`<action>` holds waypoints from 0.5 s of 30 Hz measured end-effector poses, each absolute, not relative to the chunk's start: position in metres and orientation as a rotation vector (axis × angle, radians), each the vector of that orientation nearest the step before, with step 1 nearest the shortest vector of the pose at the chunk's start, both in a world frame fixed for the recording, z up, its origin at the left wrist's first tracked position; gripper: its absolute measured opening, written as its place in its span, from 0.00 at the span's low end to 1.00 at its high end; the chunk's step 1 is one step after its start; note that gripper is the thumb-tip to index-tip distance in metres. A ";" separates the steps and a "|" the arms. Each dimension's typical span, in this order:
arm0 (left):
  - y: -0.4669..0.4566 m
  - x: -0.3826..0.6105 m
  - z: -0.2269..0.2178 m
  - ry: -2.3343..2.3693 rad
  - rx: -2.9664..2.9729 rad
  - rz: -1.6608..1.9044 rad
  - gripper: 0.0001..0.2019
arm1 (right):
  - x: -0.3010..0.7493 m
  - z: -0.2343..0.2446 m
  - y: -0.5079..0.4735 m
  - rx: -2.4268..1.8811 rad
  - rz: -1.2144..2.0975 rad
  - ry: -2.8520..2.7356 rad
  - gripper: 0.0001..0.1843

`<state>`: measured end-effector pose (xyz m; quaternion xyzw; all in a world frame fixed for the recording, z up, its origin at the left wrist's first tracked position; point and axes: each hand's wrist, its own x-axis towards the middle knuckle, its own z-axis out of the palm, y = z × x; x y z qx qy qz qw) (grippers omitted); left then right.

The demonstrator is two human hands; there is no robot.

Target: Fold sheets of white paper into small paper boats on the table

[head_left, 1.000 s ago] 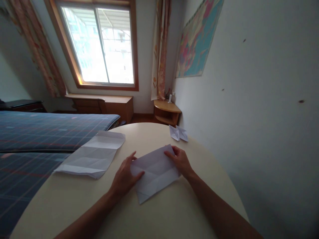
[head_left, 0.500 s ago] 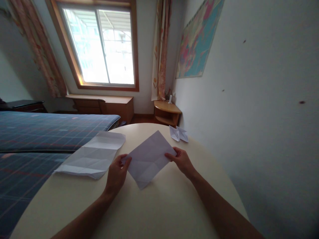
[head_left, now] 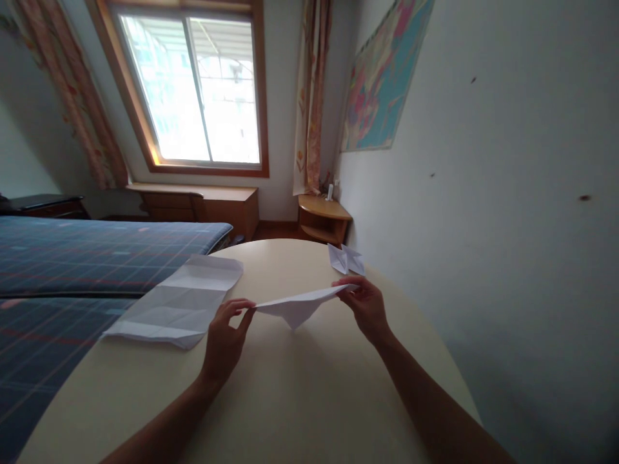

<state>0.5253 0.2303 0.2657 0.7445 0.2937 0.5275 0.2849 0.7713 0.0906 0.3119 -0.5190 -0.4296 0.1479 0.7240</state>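
Note:
A white sheet of paper hangs between my two hands just above the round table, bent along a diagonal with a corner pointing down. My left hand pinches its left corner between thumb and fingers. At the opposite corner, my right hand is closed on the paper too, fingers on top. Other creased white sheets lie to the left of my left hand. Beyond my right hand sits a folded paper piece with pointed flaps, near the table's far edge.
Left of the table is a bed with a blue plaid mattress. A white wall with a map runs close along the right. Behind stand a small corner shelf and a low wooden desk beneath the window.
The sheet was spread out flat toward me; now it is folded over along a diagonal, so a narrow triangle shows. My right hand has shifted slightly right and turned inward.

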 end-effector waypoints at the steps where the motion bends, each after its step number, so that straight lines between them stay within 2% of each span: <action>1: 0.230 0.525 0.266 0.795 2.012 1.408 0.11 | 0.771 0.312 0.090 -1.153 0.326 -0.947 0.18; 7: 0.230 0.523 0.272 0.840 2.144 1.424 0.09 | 0.768 0.314 0.086 -1.175 0.356 -0.978 0.20; 15: 0.240 0.522 0.268 0.837 2.178 1.434 0.08 | 0.768 0.318 0.080 -1.085 0.378 -1.196 0.11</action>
